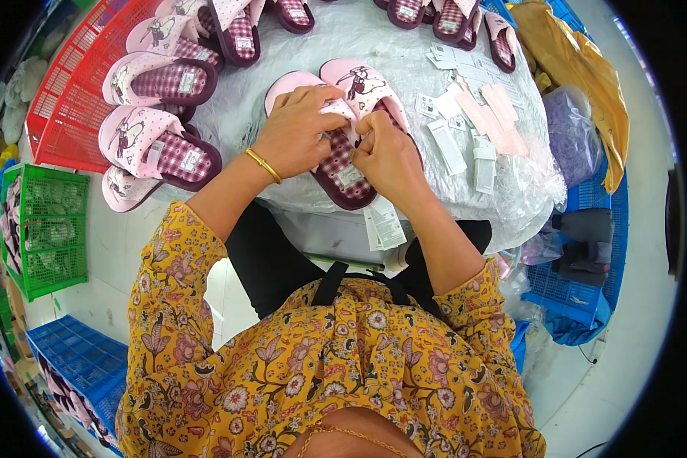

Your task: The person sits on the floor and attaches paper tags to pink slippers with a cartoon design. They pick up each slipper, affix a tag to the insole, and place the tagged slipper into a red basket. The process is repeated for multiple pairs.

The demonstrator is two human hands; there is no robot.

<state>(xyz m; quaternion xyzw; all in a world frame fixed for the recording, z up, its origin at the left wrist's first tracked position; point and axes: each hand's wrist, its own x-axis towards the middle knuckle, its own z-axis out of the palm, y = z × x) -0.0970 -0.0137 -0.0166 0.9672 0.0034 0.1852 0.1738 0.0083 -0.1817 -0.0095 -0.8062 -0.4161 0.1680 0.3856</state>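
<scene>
A pair of pink slippers with maroon soles and checked insoles lies in front of me on the plastic-covered table. My left hand (301, 133) is closed over the upper of the left slipper (346, 172), its fingers bent at the strap's edge. On the other side of that opening, my right hand (389, 156) is pinched against the strap's edge. Whatever sits between its fingertips is hidden. The right slipper (370, 85), printed with a dark drawing, lies partly behind my right hand. White paper tags (384, 224) hang at the table's near edge, below the left slipper's toe-less end.
More pink slippers (164, 80) line the table's left side, with others (450, 19) at the far right. Loose labels and pink strips (492, 114) lie right of the pair. Red (72, 84), green (53, 229) and blue crates (80, 351) stand left; a blue crate (565, 290) stands right.
</scene>
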